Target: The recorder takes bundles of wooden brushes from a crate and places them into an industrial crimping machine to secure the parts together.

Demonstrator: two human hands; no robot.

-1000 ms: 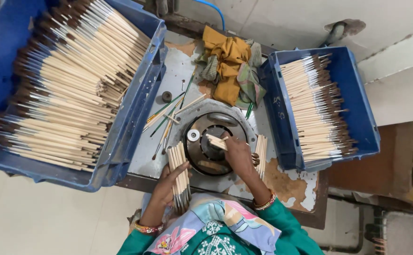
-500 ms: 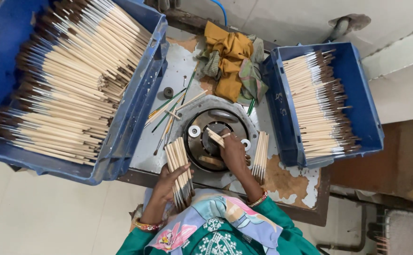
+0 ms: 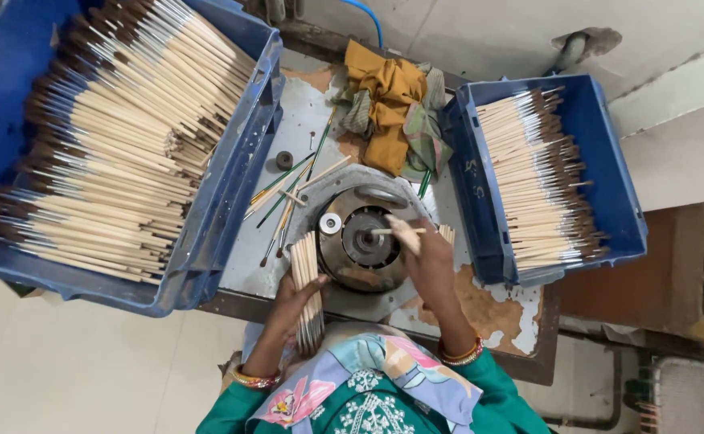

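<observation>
Gripped in the left hand (image 3: 291,301) is a bundle of pale wooden brush handles (image 3: 309,288), fingers closed around its lower half, the bundle standing nearly upright over the near edge of the bench (image 3: 303,128). Right hand (image 3: 420,253) pinches a single brush handle (image 3: 396,231) between thumb and fingertips, holding it level with its tip at the centre of the round metal machine head (image 3: 360,245).

Largest item: the big blue crate (image 3: 231,185) overhanging the bench's left edge, filled with pale brush handles (image 3: 119,153) laid in rough rows, dark ends toward the far left. Next: the smaller blue crate (image 3: 601,153) at the bench's right edge, holding a neater layer of brushes (image 3: 537,185) with dark tips pointing right. Between the crates, at the far edge, lies a heap of ochre and grey-green rags (image 3: 392,112). The machine head sits near the middle of the bench, toward the near edge, with a small white disc (image 3: 330,224) on its left rim. Loose sticks, some green and some pale (image 3: 287,197), lie scattered between the machine head and the big crate, and a small dark ring (image 3: 284,160) rests just beyond them. A few more handles (image 3: 447,234) stand just right of the machine head, beside the right hand.
</observation>
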